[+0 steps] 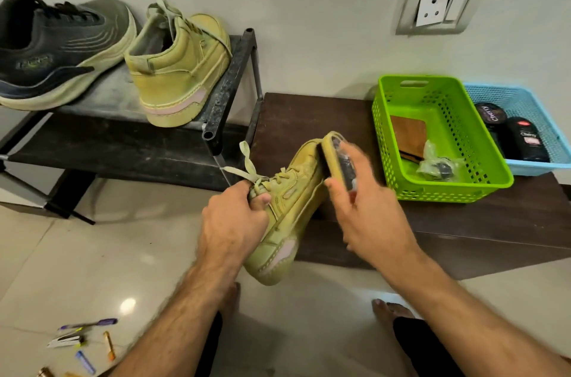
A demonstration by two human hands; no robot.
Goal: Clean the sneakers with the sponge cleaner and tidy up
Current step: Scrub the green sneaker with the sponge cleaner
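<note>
Yellow-green sneaker (287, 209): held in the air in front of the dark wooden bench (312, 117), toe pointing up and away, heel down toward the tiled floor (77, 268), sole turned to the right. Left hand (234, 222): grasping the sneaker at the collar beside the laces, fingers curled round the opening. Right hand (364, 206): gripping the sponge cleaner (335, 157), thumb on the near side and fingers wrapped over the back; dark sponge face pressed against the sole edge near the toe. Slightly blurred, so finer detail of the cleaner not readable. Matching second sneaker (179, 67): standing upright on the top shelf of the black shoe rack (228, 80), heel toward the camera, just beside a dark running shoe (58, 49) on the same shelf. Green plastic basket (445, 142): on the bench, right of the held sneaker, containing a wooden-backed item (408, 132) and a crumpled clear bag (435, 160). Blue basket (531, 111): touching the green one on its right side, holding a round black tin (491, 115) and a black bottle (528, 142). Wall socket plate (441, 2): on the wall above the baskets. Pens and small items (83, 342): scattered on the floor at lower left. Bare feet (392, 310): visible on the floor below the forearms.
</note>
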